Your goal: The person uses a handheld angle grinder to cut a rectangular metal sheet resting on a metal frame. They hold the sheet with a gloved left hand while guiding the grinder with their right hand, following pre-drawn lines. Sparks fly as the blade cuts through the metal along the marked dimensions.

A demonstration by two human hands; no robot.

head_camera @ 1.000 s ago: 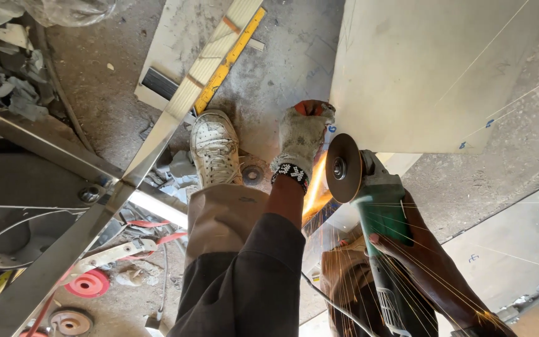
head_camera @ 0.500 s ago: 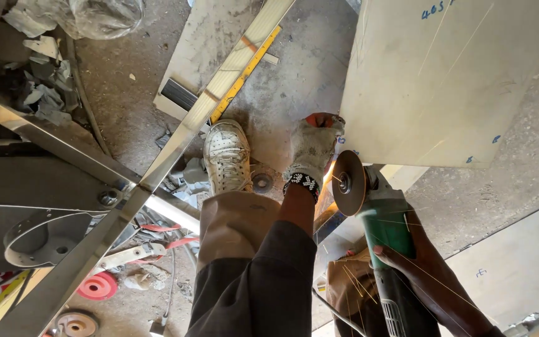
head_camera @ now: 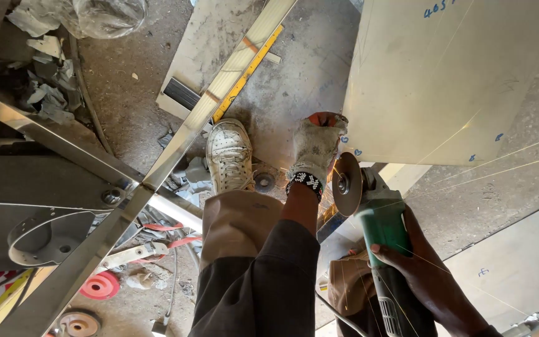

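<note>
Two hands, gloved left hand (head_camera: 317, 145) steadying pale sheet (head_camera: 450, 81), right hand (head_camera: 420, 259) gripping green grinder (head_camera: 375, 221)

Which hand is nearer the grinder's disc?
Left. The gloved left hand rests on the sheet just beside the disc; the bare right hand grips the grinder body farther back.

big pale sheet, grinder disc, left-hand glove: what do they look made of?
Sheet: probably sheet metal, matte pale finish; sparks fly where the disc meets its edge, pen marks on its face.
Grinder disc: thin abrasive wheel by the look, dull grey-brown with a metal hub.
Glove on the left hand: knit fabric, dirty white, patterned cuff, reddish fingertips.
</note>
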